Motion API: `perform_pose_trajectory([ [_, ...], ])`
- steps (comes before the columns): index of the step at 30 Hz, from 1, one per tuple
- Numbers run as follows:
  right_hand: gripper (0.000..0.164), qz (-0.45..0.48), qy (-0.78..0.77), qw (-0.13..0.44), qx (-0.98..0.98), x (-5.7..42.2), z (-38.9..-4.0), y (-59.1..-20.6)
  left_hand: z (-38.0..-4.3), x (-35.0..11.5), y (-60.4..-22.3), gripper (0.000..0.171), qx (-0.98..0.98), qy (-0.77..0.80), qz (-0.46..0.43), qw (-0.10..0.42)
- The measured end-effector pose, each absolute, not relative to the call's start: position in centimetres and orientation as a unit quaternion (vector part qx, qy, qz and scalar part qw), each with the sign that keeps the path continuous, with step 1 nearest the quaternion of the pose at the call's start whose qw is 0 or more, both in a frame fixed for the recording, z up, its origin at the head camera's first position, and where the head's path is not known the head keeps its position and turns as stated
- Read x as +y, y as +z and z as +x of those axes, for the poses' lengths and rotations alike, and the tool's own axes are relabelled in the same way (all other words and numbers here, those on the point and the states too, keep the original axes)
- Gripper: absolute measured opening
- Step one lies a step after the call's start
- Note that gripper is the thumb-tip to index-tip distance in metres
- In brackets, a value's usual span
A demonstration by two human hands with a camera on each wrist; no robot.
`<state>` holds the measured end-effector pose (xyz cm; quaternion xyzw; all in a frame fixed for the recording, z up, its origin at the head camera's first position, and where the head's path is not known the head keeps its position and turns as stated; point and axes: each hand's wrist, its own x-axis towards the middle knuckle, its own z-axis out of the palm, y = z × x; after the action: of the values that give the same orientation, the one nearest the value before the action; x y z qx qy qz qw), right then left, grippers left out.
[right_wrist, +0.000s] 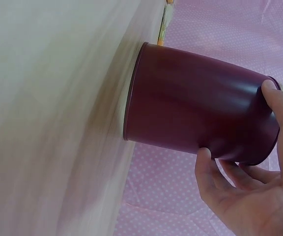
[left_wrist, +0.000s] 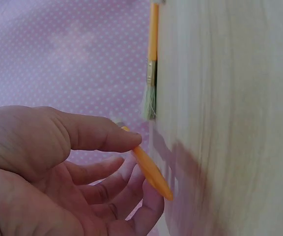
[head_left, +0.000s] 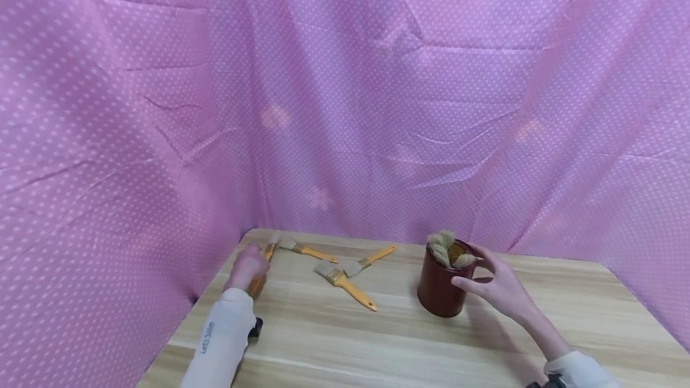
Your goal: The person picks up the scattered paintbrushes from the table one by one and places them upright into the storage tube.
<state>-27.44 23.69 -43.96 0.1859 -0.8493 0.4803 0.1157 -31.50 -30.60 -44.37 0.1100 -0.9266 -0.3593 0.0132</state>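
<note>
My left hand (head_left: pixel 251 267) is at the table's left side, pinching a paintbrush (left_wrist: pixel 150 172) by its orange handle between thumb and fingers. In the left wrist view the handle's end slants down past the fingers, close to the tabletop, and most of the bristle end is hidden behind the thumb. My right hand (head_left: pixel 502 292) grips a dark red can (head_left: pixel 439 287) near its rim, thumb on the near side and fingers round the far side. The can stands upright on the table. Beige fluffy tufts (head_left: pixel 441 246) stick out of its top.
Three more orange-handled paintbrushes lie on the wooden table (head_left: pixel 323 340): a slim brush (head_left: pixel 315 253) at the back left, a wide brush (head_left: pixel 347 287) in the middle, and a small brush (head_left: pixel 377 255) behind it. Pink dotted cloth (head_left: pixel 345 106) hangs around the table's back and sides.
</note>
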Motion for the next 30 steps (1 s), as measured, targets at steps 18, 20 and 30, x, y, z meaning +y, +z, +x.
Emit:
perform_pose_trajectory([
  [18, 0.085, 0.187, 0.497, 0.118, -0.839, 22.0, -26.8, -44.2, -30.0, -27.6, -39.3, 0.036, -0.863, -0.497, 0.045, 0.081],
  [20, 0.085, 0.191, 0.499, 0.116, -0.838, 21.7, -26.6, -44.2, -29.7, -27.1, -38.8, 0.034, -0.856, -0.509, 0.043, 0.077],
  [30, 0.081, 0.212, 0.524, 0.096, -0.819, 20.6, -25.9, -44.4, -28.3, -21.5, -37.3, 0.029, -0.806, -0.586, -0.035, 0.079],
])
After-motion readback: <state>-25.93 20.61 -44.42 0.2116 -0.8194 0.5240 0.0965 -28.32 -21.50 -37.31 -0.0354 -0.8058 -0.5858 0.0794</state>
